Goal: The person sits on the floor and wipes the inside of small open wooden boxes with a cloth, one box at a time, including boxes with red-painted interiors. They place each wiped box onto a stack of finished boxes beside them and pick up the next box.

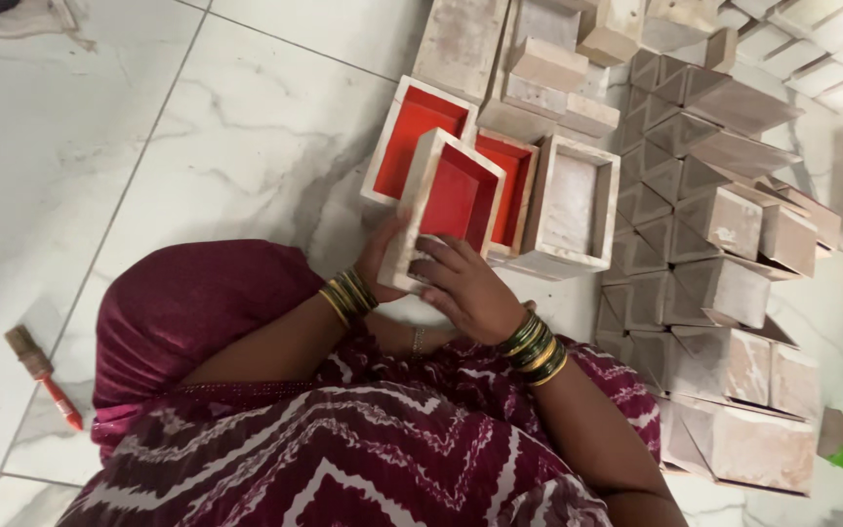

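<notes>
Red-lined wooden box (pixel 451 200) sits tilted in both hands, held just above the floor (pixel 100 146) in front of the lap. Left hand (pixel 382 256) is clenched around its near-left edge; right hand (pixel 465 288) grasps the near end, fingers curled over the rim. Looks like the inspecting or handling step on a painted piece. Two more red-lined boxes (pixel 412 137) and an unpainted box (pixel 570 205) lie just behind. A brush (pixel 41 376) rests well apart at the left. Setting it down calls for a free spot beside that row.

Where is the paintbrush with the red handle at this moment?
In the head view, the paintbrush lies on the white floor tile at the far left, apart from both hands, beside the person's maroon-covered knee.
</notes>
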Motion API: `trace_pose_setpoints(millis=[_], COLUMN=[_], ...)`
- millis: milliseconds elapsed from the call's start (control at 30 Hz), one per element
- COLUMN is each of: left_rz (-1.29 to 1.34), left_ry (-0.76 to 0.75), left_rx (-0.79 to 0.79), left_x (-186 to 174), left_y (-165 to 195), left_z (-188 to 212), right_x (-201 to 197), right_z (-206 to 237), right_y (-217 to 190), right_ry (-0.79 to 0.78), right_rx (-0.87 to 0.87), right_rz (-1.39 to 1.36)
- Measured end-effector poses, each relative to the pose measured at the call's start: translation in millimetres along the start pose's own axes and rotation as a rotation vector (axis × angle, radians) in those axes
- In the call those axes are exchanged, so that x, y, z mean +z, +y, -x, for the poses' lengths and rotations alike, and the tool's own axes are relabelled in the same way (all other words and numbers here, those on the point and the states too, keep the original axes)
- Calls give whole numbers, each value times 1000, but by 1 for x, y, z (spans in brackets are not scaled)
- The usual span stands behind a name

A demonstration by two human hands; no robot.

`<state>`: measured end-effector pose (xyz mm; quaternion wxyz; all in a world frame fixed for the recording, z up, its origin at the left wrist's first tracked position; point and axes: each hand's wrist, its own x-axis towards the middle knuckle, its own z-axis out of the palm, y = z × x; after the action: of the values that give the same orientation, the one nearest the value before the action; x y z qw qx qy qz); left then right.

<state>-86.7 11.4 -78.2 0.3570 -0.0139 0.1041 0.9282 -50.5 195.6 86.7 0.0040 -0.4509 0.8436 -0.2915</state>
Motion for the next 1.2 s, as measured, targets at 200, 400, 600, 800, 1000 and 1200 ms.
trace_pose_setpoints(millis=[200,400,600,800,1000,1200], left_rz=[85,128,-23,-22,-114,88], left_ry=[58,-91,-92,-24,25,-209], left_rx=[67,-39,-18,-46,-36,-62], left_x=[-1,17,32,17,12,30], left_y=[-5,-11,-14,-23,-31,-25], left_z=[-5,-1,1,-3,-2,3], right_x=[1,9,-5,16,19,-3], right_z=[-4,8,13,7,8,18], right_y=[10,23,32,34,41,22], right_ry=[18,81,372,244,210,83], right_rx=[90,181,303,340,402,466], right_rz=[-99,-91,429,697,592,235])
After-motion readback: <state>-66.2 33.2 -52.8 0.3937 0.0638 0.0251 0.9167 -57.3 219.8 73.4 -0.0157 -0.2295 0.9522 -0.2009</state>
